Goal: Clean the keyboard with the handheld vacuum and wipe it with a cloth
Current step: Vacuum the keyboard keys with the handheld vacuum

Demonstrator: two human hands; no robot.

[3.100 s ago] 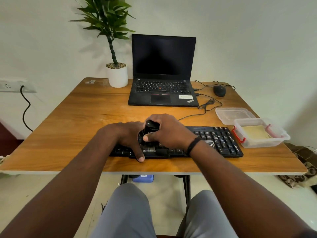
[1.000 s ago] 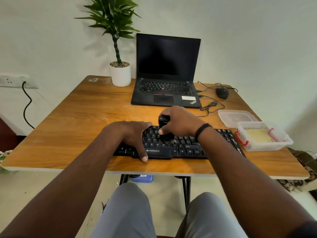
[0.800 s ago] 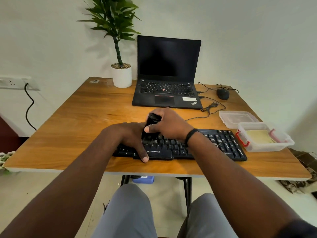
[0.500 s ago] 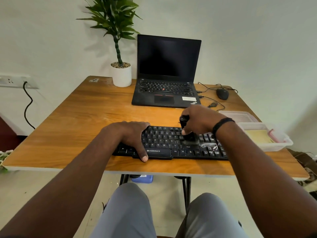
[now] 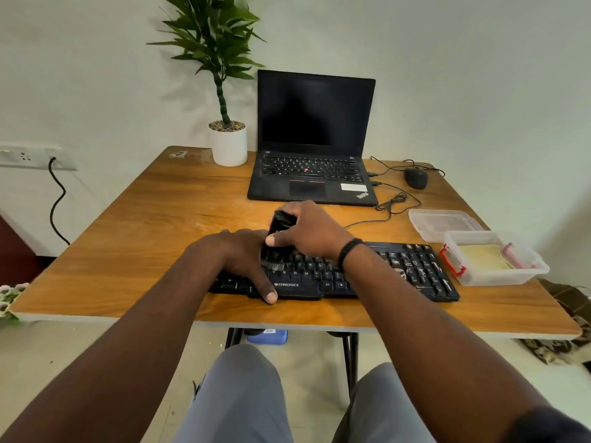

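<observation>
A black keyboard (image 5: 412,270) lies near the front edge of the wooden table (image 5: 153,225). My right hand (image 5: 307,231) grips a small black handheld vacuum (image 5: 277,241), its brush end down on the keys left of the keyboard's middle. My left hand (image 5: 236,260) rests on the keyboard's left part, thumb over the front edge, and hides the keys beneath it. A yellow cloth (image 5: 483,258) lies folded in a clear plastic box (image 5: 518,272) at the right.
An open black laptop (image 5: 311,174) stands behind the keyboard, with a potted plant (image 5: 228,145) to its left. A mouse (image 5: 415,178) and loose cables (image 5: 395,201) lie at the back right. The box's clear lid (image 5: 444,222) sits behind the box.
My right hand swept the vacuum back left from the keyboard's right-middle to beside my left hand. The left hand stayed put.
</observation>
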